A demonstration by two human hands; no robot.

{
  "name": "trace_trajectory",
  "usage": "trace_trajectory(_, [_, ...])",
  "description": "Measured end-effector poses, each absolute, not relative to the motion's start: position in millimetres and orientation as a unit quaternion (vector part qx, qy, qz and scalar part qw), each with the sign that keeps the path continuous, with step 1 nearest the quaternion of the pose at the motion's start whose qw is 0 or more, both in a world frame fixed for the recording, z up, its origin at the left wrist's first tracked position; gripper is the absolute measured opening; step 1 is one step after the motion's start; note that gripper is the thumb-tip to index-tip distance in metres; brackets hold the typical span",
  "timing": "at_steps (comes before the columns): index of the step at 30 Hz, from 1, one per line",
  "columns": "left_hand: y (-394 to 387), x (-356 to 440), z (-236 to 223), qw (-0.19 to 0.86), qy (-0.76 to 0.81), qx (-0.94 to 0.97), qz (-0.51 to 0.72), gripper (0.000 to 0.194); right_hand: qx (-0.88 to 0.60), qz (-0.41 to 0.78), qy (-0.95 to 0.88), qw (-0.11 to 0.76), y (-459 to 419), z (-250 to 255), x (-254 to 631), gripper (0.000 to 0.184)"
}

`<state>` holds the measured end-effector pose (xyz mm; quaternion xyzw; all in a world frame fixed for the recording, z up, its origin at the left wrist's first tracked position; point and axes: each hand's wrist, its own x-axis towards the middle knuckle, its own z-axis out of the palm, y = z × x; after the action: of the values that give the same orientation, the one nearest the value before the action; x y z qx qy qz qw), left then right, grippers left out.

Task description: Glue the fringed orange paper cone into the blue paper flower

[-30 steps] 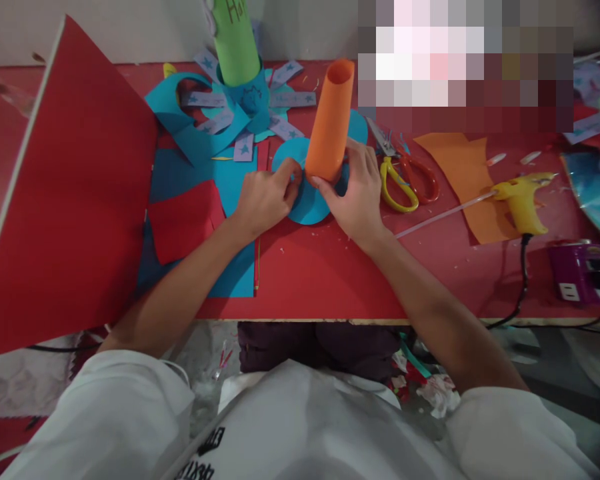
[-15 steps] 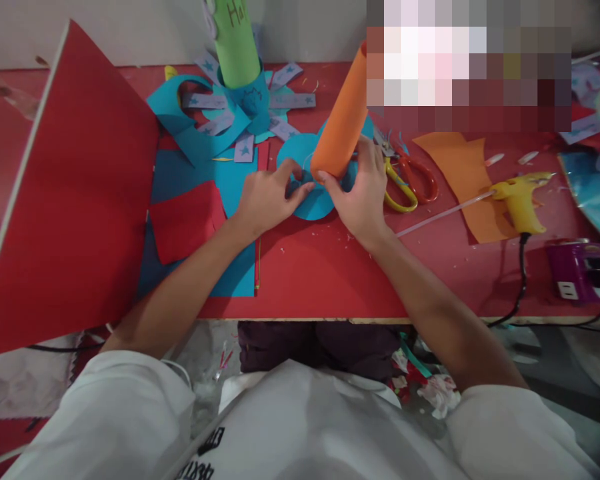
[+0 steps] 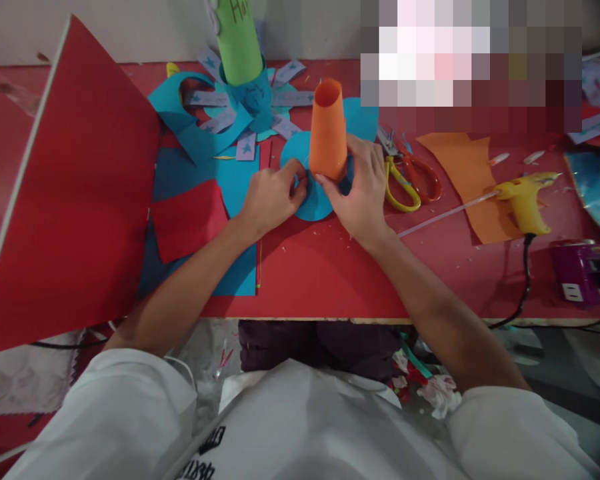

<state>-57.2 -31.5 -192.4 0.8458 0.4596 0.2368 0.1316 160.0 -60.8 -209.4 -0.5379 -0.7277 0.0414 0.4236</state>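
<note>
An orange paper tube (image 3: 327,133) stands nearly upright, its open top showing, over a blue paper shape with rounded lobes (image 3: 314,203). My right hand (image 3: 363,190) grips the tube low down, thumb at the front of its base and fingers behind on the right. On the other side, my left hand (image 3: 275,197) is closed, with thumb and forefinger pinched together at the blue paper's left edge. Whatever lies between those fingertips is too small or hidden to make out.
Scissors (image 3: 403,190) lie right of my hand, near orange paper scraps (image 3: 473,193) and a yellow glue gun (image 3: 525,200). A green paper tube (image 3: 240,50) on a blue base stands behind. Red paper (image 3: 190,220) lies left, beside an upright red board (image 3: 80,193).
The orange tube has swung from leaning right to nearly upright, so its open top now faces me. My left thumb and forefinger have closed together.
</note>
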Motion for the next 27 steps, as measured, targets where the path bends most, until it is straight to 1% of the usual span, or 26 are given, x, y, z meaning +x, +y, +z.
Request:
trace_trajectory(2, [-30, -58, -195, 0.131, 0.452, 0.847, 0.248, 0.017, -0.537, 0.031, -0.727, 0.427, -61, -209, 160, 0.057])
trace_trajectory(6, [-26, -59, -199, 0.134, 0.454, 0.833, 0.285, 0.012, -0.544, 0.051, -0.722, 0.425, -60, -207, 161, 0.053])
trace_trajectory(9, [-20, -62, -203, 0.158, 0.461, 0.813, 0.319, 0.011, -0.545, 0.038, -0.714, 0.438, -60, -205, 163, 0.053])
trace_trajectory(12, [-10, -67, -209, 0.194, 0.454, 0.787, 0.369, 0.021, -0.564, 0.043, -0.702, 0.433, -60, -205, 165, 0.052])
trace_trajectory(15, [2, -72, -215, 0.227, 0.431, 0.751, 0.446, 0.034, -0.587, 0.05, -0.688, 0.425, -59, -205, 168, 0.05])
trace_trajectory(17, [9, -74, -215, 0.279, 0.409, 0.719, 0.488, 0.039, -0.593, 0.044, -0.68, 0.428, -58, -205, 170, 0.049])
trace_trajectory(20, [13, -73, -207, 0.389, 0.375, 0.665, 0.516, 0.043, -0.589, 0.033, -0.677, 0.439, -58, -204, 172, 0.05])
trace_trajectory(23, [6, -70, -194, 0.464, 0.348, 0.633, 0.513, 0.046, -0.585, 0.029, -0.679, 0.443, -57, -204, 173, 0.052])
trace_trajectory(27, [-7, -66, -187, 0.592, 0.292, 0.579, 0.479, 0.046, -0.6, 0.04, -0.677, 0.424, -57, -205, 173, 0.051])
